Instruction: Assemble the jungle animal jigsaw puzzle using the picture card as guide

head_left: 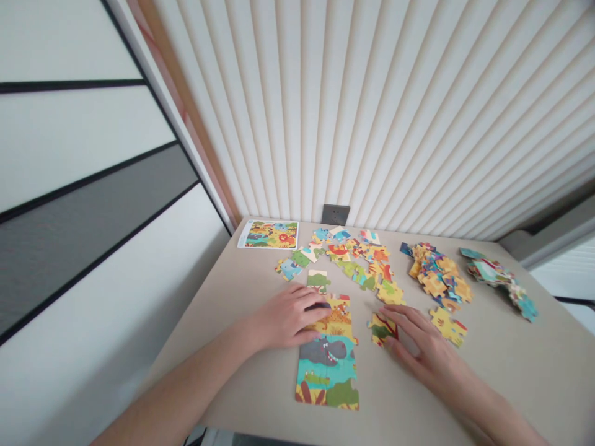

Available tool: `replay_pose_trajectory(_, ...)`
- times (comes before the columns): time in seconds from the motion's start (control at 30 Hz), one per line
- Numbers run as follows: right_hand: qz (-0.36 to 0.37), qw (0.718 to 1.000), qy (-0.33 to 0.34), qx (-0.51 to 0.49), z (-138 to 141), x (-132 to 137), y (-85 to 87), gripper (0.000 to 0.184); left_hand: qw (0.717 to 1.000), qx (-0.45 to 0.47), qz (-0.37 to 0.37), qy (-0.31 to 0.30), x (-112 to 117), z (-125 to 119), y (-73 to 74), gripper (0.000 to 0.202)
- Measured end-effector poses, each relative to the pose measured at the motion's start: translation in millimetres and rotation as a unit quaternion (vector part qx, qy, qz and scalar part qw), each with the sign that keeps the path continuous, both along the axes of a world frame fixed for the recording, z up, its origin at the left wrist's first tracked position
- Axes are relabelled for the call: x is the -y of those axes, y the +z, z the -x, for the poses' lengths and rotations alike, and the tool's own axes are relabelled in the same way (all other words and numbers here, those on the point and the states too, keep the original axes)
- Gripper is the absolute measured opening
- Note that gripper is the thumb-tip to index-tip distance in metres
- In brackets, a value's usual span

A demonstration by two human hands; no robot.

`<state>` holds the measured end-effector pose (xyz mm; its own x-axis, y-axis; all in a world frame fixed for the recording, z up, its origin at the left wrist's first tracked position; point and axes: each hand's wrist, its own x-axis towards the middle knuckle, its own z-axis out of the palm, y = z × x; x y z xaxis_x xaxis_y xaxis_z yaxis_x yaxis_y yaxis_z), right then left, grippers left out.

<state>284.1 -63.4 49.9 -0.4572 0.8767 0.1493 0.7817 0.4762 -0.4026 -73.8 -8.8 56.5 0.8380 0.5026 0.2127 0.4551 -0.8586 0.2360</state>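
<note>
A partly joined jigsaw puzzle (pixel 328 359) lies on the table, showing a grey hippo in blue water with a giraffe-like spotted pattern above. My left hand (pixel 290 317) rests on its upper left part, fingers stretched out and covering some of the picture. Just beyond those fingertips is a green puzzle piece (pixel 318 280). To the right of the joined part, my right hand (pixel 421 341) has its thumb and fingertips on a green, yellow and dark red puzzle piece (pixel 382 329). This piece stays apart from the joined picture.
Loose puzzle pieces (pixel 356 269) spread across the table's far middle. A heap of pieces (pixel 434 272) and another stack (pixel 499 279) sit to the right. A picture card (pixel 269 235) lies far left. Behind the table (pixel 251 390) rises a ribbed wall with a socket (pixel 335 214).
</note>
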Motion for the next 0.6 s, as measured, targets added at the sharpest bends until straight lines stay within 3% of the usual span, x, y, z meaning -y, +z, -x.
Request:
replay_pose_trajectory(0.13, -0.019, 1.000, -0.007, -0.012, 8.0, -15.6, 6.6, 0.040, 0.991, 0.048, -0.021, 0.124, -16.0, 4.5, -9.2, 0.031)
replay_pose_trajectory(0.23, -0.031, 0.999, 0.021, -0.006, 17.8, -33.2, 12.3, 0.040, 0.963, 0.087, -0.041, 0.251, -33.4, 14.5, -18.0, 0.030)
replay_pose_trajectory(0.3, -0.046, 0.998, 0.037, -0.002, 24.1, -44.2, 13.4, 0.039, 0.946, 0.101, -0.050, 0.303, -45.5, 20.6, -24.7, 0.033)
replay_pose_trajectory(0.43, -0.070, 0.997, 0.039, -0.018, 28.4, -52.7, 4.6, 0.036, 0.928, 0.104, -0.055, 0.353, -63.3, 21.9, -37.2, 0.048)
replay_pose_trajectory(0.6, -0.055, 0.997, 0.035, -0.049, 18.7, -43.3, -11.7, 0.032, 0.919, 0.097, -0.053, 0.379, -69.7, 12.4, -45.3, 0.060)
